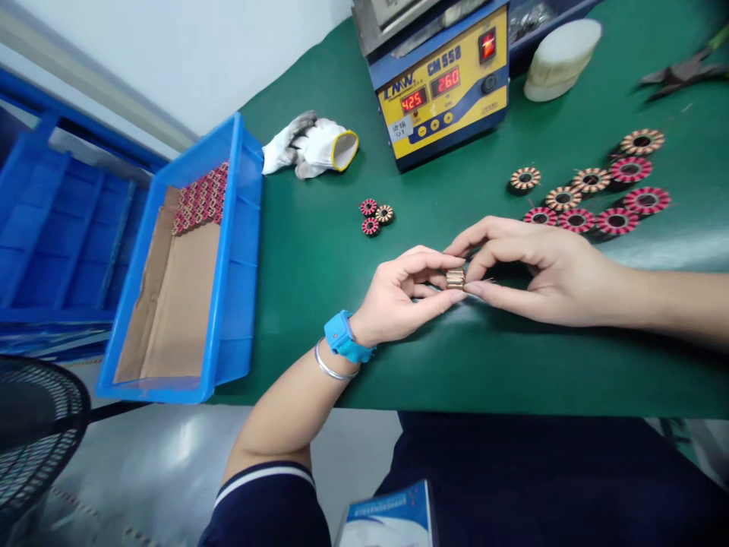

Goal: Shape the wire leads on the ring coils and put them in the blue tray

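Observation:
A small copper-wound coil (455, 279) is pinched between my two hands, above the front part of the green table. My left hand (402, 296), with a blue strap and a bangle at its wrist, grips the coil's left side with thumb and fingers. From the right, my right hand (532, 270) holds the coil's other end between its fingertips; fine wire ends show by the right thumb. Just beyond my right hand lie several ring-shaped coils (576, 220) with pink or tan ends. Three smaller-looking coils (370, 226) stand together beyond my left hand.
At left stands a blue bin (235, 251) lined with cardboard, packed coils at its far end. A yellow-fronted solder pot (444, 91) reads 425 and 260. White gloves (313, 144), a round whitish block (561, 61) and pliers (686, 72) lie around it. A fan (39, 433) is at lower left.

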`<act>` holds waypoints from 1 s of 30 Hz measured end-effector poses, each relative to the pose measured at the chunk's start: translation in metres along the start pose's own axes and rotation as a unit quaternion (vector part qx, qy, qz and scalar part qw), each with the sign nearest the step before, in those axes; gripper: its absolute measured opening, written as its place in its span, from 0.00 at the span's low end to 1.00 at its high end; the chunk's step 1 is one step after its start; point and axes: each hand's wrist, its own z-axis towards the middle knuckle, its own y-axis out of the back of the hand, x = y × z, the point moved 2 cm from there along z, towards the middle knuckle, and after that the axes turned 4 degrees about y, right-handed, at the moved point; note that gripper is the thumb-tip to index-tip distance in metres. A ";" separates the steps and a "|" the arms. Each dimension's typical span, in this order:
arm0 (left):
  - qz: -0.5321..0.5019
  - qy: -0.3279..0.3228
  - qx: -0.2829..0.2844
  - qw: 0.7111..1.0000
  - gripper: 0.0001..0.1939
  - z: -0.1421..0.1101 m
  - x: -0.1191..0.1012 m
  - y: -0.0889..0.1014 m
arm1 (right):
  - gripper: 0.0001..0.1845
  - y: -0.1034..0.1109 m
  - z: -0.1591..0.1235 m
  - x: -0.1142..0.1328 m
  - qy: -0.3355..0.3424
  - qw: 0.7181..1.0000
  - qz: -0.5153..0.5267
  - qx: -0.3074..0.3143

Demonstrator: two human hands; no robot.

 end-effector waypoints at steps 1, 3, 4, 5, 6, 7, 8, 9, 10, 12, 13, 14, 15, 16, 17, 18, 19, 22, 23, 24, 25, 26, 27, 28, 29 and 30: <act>-0.004 0.007 0.002 1.000 0.18 0.000 0.000 0.000 | 0.02 0.001 0.001 -0.001 -0.019 1.000 0.022 0.004; -0.023 0.021 0.003 1.000 0.18 0.001 0.001 0.000 | 0.04 0.004 0.003 -0.002 -0.064 0.996 0.069 0.008; -0.037 0.027 0.004 0.999 0.18 0.002 0.002 0.001 | 0.05 0.007 0.004 -0.003 -0.088 0.992 0.088 0.001; -0.052 0.033 0.004 0.998 0.18 0.003 0.002 0.001 | 0.07 0.010 0.005 -0.004 -0.110 0.989 0.102 -0.013; -0.065 0.040 0.005 0.997 0.18 0.003 0.002 0.002 | 0.09 0.013 0.005 -0.004 -0.128 0.985 0.110 -0.034; -0.076 0.049 0.005 0.996 0.19 0.004 0.002 0.003 | 0.11 0.016 0.005 -0.005 -0.140 0.982 0.114 -0.056; -0.084 0.058 0.006 0.995 0.20 0.004 0.002 0.003 | 0.12 0.017 0.005 -0.005 -0.145 0.980 0.115 -0.074; -0.091 0.065 0.005 0.994 0.21 0.005 0.001 0.003 | 0.12 0.017 0.005 -0.006 -0.143 0.979 0.115 -0.085; -0.098 0.073 0.003 0.992 0.22 0.005 0.001 0.003 | 0.10 0.016 0.004 -0.006 -0.136 0.981 0.113 -0.086; -0.110 0.084 -0.002 0.990 0.22 0.005 0.001 0.002 | 0.08 0.010 0.002 -0.005 -0.110 0.988 0.088 -0.068; -0.115 0.087 -0.004 0.990 0.22 0.005 0.000 0.001 | 0.08 0.007 0.001 -0.004 -0.093 0.992 0.066 -0.058; -0.119 0.089 -0.005 0.989 0.22 0.005 0.000 0.001 | 0.07 0.004 0.001 -0.002 -0.076 0.995 0.042 -0.051; -0.121 0.092 -0.006 0.988 0.22 0.005 0.001 0.000 | 0.06 0.003 0.001 0.000 -0.060 0.997 0.020 -0.048; -0.122 0.097 -0.007 0.988 0.22 0.005 0.001 0.000 | 0.05 0.002 0.001 0.002 -0.046 0.998 0.003 -0.048; -0.122 0.103 -0.010 0.987 0.22 0.005 0.001 0.000 | 0.06 0.003 0.001 0.004 -0.034 0.998 -0.005 -0.054; -0.122 0.109 -0.012 0.986 0.22 0.006 0.001 0.000 | 0.06 0.005 0.001 0.006 -0.024 0.997 -0.004 -0.067; -0.122 0.114 -0.015 0.986 0.22 0.006 0.001 0.001 | 0.07 0.008 0.002 0.008 -0.018 0.996 0.001 -0.085; -0.119 0.120 -0.023 0.985 0.22 0.007 0.001 0.003 | 0.11 0.016 0.003 0.009 -0.021 0.991 0.017 -0.130; -0.117 0.119 -0.024 0.986 0.23 0.008 0.002 0.003 | 0.10 0.016 0.003 0.007 -0.025 0.991 0.021 -0.132; -0.116 0.117 -0.024 0.986 0.23 0.008 0.002 0.003 | 0.07 0.015 0.002 0.005 -0.031 0.991 0.024 -0.128; -0.115 0.116 -0.023 0.986 0.23 0.008 0.002 0.003 | 0.04 0.012 0.002 0.002 -0.037 0.992 0.024 -0.118; -0.116 0.115 -0.022 0.986 0.23 0.007 0.002 0.003 | 0.04 0.009 0.002 0.000 -0.041 0.993 0.021 -0.105; -0.117 0.116 -0.021 0.986 0.23 0.007 0.003 0.002 | 0.06 0.005 0.001 -0.001 -0.040 0.995 0.015 -0.091; -0.119 0.116 -0.021 0.986 0.23 0.007 0.003 0.001 | 0.06 0.003 0.001 -0.002 -0.037 0.996 0.006 -0.077; -0.121 0.117 -0.022 0.985 0.24 0.007 0.003 0.001 | 0.04 0.001 0.001 -0.002 -0.030 0.997 -0.007 -0.066; -0.122 0.118 -0.023 0.985 0.24 0.007 0.003 0.000 | 0.03 0.000 0.001 -0.001 -0.021 0.998 -0.020 -0.062</act>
